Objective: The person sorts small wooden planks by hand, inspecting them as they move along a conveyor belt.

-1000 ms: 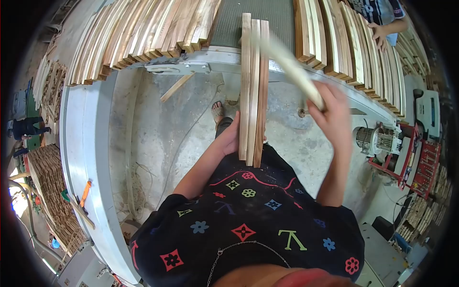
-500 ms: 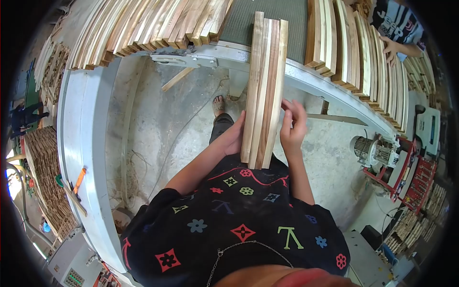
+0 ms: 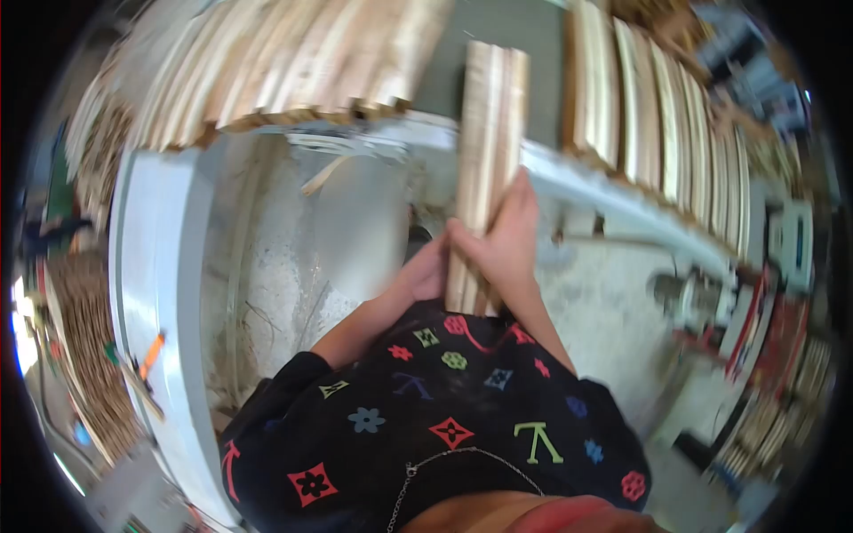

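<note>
A bundle of several wooden strips (image 3: 490,124) stands lengthwise in front of me, its near end by my shirt and its far end over the edge of the green work surface. My left hand (image 3: 428,270) grips its left side near the bottom, with the fingers hidden behind the wood. From the right, my right hand (image 3: 508,244) clasps the same bundle, its thumb lying across the top face and its fingers along the right edge. The picture is blurred by motion.
Long rows of wooden strips (image 3: 311,62) line the left of the green surface (image 3: 498,22); more strips (image 3: 662,115) stand on its right. A pale metal beam (image 3: 164,293) bears an orange-handled tool (image 3: 153,354). A motor (image 3: 680,298) sits at right. Another person (image 3: 755,71) is blurred at upper right.
My right hand, apart from the wood with fingers raised before, has moved left onto the strips and closed on them. The view has shifted slightly, with the background stacks lower in the picture.
</note>
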`<state>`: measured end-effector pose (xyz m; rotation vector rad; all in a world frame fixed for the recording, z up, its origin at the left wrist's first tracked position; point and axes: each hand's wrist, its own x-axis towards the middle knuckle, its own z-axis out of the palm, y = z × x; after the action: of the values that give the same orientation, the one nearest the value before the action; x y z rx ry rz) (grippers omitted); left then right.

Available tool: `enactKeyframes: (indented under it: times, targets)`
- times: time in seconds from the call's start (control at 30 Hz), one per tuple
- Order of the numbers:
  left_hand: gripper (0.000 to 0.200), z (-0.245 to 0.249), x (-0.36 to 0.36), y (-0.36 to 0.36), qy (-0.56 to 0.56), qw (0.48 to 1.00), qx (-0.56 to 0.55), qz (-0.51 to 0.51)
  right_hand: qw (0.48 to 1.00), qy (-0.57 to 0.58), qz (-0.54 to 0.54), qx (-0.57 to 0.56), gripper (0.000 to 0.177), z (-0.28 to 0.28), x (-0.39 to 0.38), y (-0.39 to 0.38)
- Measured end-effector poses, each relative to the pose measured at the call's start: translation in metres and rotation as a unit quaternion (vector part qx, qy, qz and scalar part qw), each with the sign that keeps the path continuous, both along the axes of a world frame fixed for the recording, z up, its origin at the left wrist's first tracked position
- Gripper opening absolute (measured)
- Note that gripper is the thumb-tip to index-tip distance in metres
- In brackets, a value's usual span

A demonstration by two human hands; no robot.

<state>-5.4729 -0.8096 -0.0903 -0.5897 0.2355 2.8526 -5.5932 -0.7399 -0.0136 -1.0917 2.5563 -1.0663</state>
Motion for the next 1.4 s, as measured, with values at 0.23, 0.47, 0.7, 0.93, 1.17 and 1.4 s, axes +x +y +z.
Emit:
enactKeyframes:
  times: [0.23,0.47,0.7,0.93,1.17,1.4]
  targets:
    - [0.049,-0.037,-0.059,-0.049,0.105,0.978,-0.117,0.139,0.993,-0.12,0.014,-0.004,0.113,-0.005,-0.048,-0.072]
    - [0.093,-0.01,0.015,-0.074,0.129,0.973,-0.173,0.08,0.995,0.058,0.072,0.037,0.114,0.007,-0.114,-0.169]
    - [0.095,-0.038,0.105,-0.077,-0.021,0.936,-0.207,0.286,0.955,-0.021,0.289,-0.066,0.11,0.052,-0.009,-0.28]
    - [0.093,-0.031,0.1,-0.089,-0.076,0.923,-0.252,0.281,0.88,0.014,0.474,-0.032,0.103,0.026,0.09,-0.38]
    - [0.094,-0.041,0.08,-0.106,-0.063,0.915,-0.315,0.245,0.881,0.111,0.46,0.03,0.097,-0.016,0.123,-0.453]
    - [0.094,-0.059,0.097,-0.131,-0.11,0.92,-0.295,0.232,0.891,0.17,0.417,0.056,0.09,-0.03,0.119,-0.5]
